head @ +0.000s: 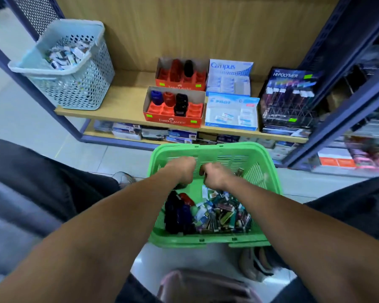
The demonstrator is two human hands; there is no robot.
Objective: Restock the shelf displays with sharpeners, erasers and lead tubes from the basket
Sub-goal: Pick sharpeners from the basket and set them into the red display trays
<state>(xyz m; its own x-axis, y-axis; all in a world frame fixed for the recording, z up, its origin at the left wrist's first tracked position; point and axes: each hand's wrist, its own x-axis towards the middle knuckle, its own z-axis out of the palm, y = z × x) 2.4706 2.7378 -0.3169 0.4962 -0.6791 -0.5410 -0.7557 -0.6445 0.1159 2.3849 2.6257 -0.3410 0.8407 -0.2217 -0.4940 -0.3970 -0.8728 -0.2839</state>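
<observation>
A green basket (214, 149) sits on the floor in front of me, holding dark, blue and red sharpeners (179, 212) on its left and several small eraser and lead packs (222, 213) on its right. Both hands reach into its far half, backs up and fingers curled downward. My left hand (181, 169) grips a dark sharpener that shows just below the wrist. My right hand (216, 174) closes round a small dark red item, blurred. On the shelf stand two red sharpener displays (173, 119), two blue-white eraser boxes (231, 123) and a black lead-tube rack (288, 95).
A pale blue perforated bin (74, 84) with small packs stands at the shelf's left end. A lower shelf (162, 133) holds boxed goods. A dark blue shelf frame (337, 119) with more stock rises on the right. My knees flank the basket, with shoes on the tiled floor.
</observation>
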